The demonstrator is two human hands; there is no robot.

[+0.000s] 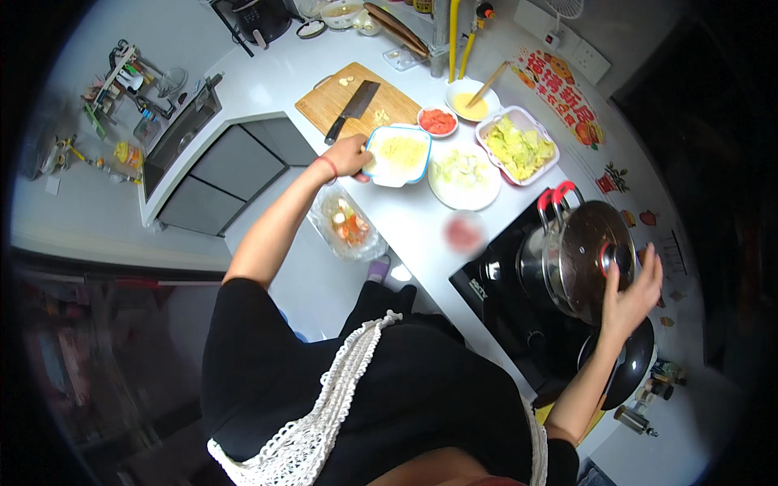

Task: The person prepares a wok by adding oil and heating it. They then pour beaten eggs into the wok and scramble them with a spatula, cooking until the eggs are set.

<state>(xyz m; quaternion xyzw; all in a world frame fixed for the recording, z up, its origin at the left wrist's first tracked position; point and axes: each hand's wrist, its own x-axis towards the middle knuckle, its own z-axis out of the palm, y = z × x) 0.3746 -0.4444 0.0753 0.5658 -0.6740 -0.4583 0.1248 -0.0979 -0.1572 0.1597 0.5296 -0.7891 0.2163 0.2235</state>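
My left hand (347, 159) grips the near-left edge of a blue-rimmed square container (396, 180) holding small pale-yellow pieces. Whether the container rests on the counter or is lifted a little, I cannot tell. Over the stove, my right hand (632, 297) is spread beside the black knob (616, 259) of a glass pot lid (585, 243), thumb close to the knob. The lid covers a tiered steel pot (535, 261) with red-topped handles. Right of the container are a white plate (465, 197) of pale green slices and a bowl of chopped red pieces (437, 121).
A cleaver (355, 109) lies on a wooden cutting board (322, 100) with garlic. Chopsticks lean in a bowl of yellow liquid (469, 106). A basket of cut leafy greens (516, 146) stands nearby. A lidded wok (629, 364) is behind my right forearm; a scrap-filled bag (346, 225) hangs at the counter edge.
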